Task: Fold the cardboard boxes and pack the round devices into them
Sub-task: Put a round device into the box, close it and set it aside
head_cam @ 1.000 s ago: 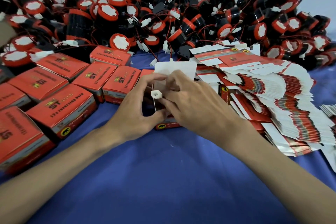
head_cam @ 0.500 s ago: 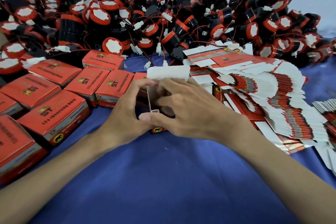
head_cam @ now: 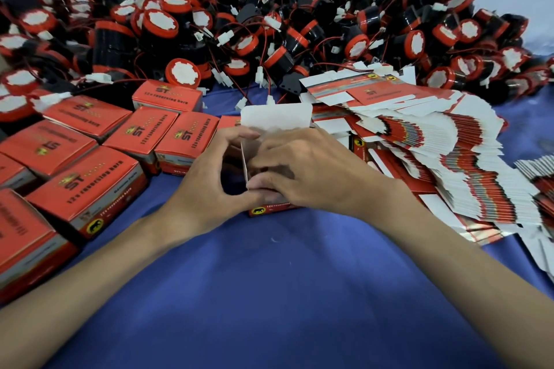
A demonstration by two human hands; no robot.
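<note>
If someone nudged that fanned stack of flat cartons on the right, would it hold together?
Probably not: the flat cartons already lie fanned out, so they likely slide over each other. Each looks thin, so probably light and bendy.

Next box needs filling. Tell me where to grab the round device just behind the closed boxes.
Probably pinch the round device across its red rim from the front: its white face tilts toward you, and the heap blocks its back.

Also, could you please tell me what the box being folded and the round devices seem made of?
The box: thin printed card, glossy red outside, matte white inside its raised flap. The round devices: apparently black plastic bodies with red rims, somewhat shiny.
</note>
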